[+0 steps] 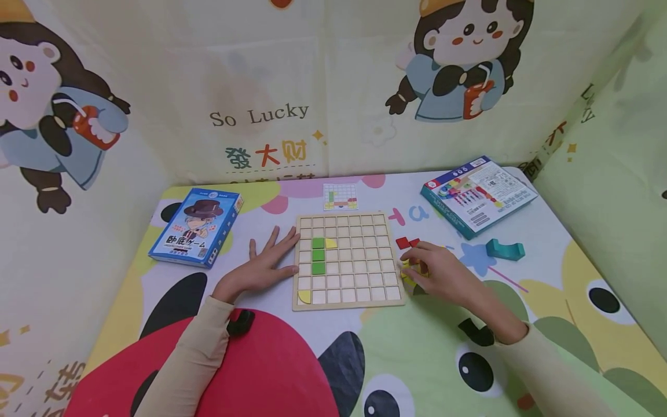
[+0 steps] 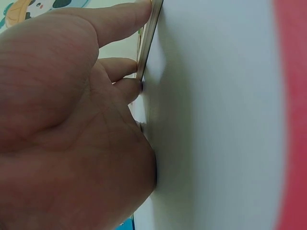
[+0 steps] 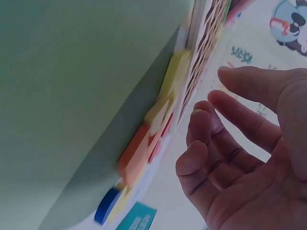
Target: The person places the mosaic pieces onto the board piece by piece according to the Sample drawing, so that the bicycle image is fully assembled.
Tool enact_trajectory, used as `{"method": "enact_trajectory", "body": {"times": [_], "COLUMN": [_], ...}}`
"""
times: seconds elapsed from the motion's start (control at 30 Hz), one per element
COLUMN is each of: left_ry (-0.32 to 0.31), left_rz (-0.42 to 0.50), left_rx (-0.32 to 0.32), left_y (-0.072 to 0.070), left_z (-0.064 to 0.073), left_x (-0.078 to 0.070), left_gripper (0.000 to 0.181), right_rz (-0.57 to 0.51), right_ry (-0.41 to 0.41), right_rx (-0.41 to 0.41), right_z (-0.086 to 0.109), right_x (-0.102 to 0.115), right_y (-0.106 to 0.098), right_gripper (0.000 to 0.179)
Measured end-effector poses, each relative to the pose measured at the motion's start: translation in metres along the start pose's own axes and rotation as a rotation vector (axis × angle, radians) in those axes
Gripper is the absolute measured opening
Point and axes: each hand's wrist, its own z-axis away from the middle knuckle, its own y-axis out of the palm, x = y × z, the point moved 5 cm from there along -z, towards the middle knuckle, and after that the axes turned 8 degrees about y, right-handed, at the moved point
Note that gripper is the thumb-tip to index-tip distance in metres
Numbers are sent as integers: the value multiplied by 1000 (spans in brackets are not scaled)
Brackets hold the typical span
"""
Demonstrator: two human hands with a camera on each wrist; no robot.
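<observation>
- L hand (image 1: 263, 266): fingers straight & spread, released; tips touch L edge of the wooden grid board (image 1: 359, 269), palm side down by the tabletop (image 1: 276, 370).
- Grid board: mid-table, flat, btwn the two hands.
- On board: 3 green squares (image 1: 318, 255) in a vert. line, 2nd col. from L; a yellow quarter-round pc (image 1: 330, 244) just R of the top green; another yellow quarter-round pc (image 1: 304, 297) in the bottom-L corner cell.
- R hand (image 1: 443, 272): just R of board, over the loose yellow pcs (image 1: 408, 273), partly hiding them; fingers bent but released, thumb & index tips apart in the R wrist view.
- Red pcs (image 1: 402, 242): by R hand's fingertips, near board's R edge.
- R wrist view also has an orange pc (image 3: 134, 155) & a blue pc (image 3: 108, 206) in the same group.
- Pattern card (image 1: 341, 197): just past board's far edge.
- Blue box (image 1: 193, 226): far L, lying flat.
- Teal-edged box (image 1: 479, 197): far R, w/ a teal arched block (image 1: 505, 249) near it.
</observation>
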Motion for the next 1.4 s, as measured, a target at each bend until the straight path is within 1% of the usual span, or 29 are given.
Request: {"method": "enact_trajectory", "body": {"times": [0.13, 0.37, 0.53, 0.73, 1.0, 1.2, 1.4], "left_ry": [-6, -5, -3, -3, -4, -5, -3], "left_rz": [0, 1, 6, 5, 6, 9, 12], "left_rx": [-1, -3, -3, -2, -2, 0, 2], "left_y": [0, 0, 0, 1, 0, 0, 0], "left_z": [0, 0, 0, 0, 0, -1, 0], "left_x": [-1, -1, -1, -1, -1, -1, -1], "left_gripper": [83, 83, 82, 82, 82, 83, 83], "right_rz": [11, 24, 25, 27, 0, 7, 12], "right_ry": [5, -47, -68, -61, -55, -52, -50], "right_rx": [9, 21, 29, 56, 89, 92, 83], "right_z": [0, -1, -1, 0, -1, -2, 0], "right_x": [-9, -16, -18, -19, -20, -22, -23], "right_y": [-2, -2, -1, -1, 1, 1, 0], "right_gripper": [21, 22, 21, 24, 26, 26, 30]}}
